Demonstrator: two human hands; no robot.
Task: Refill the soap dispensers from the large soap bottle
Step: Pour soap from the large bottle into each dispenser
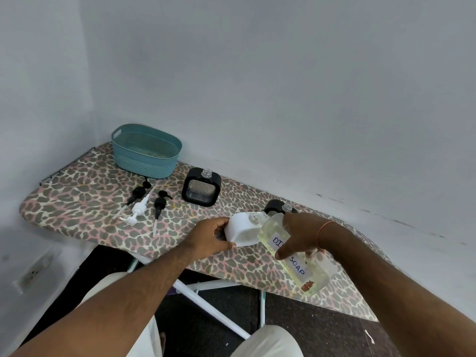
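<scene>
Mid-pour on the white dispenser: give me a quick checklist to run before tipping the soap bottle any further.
1. White dispenser steadied: ok, the left hand grips its side on the ironing board.
2. Its pump removed: ok, the neck is open and the white pump lies on the board.
3. Large soap bottle held firmly: ok, the right hand is wrapped around it, tilted toward the dispenser.
4. Bottle mouth lined up over the dispenser neck: cannot tell, the two overlap in this view.
5. Fill level in the white dispenser: cannot tell, its body is opaque.
6. Black dispenser ready next: ok, it stands upright and uncapped.
</scene>
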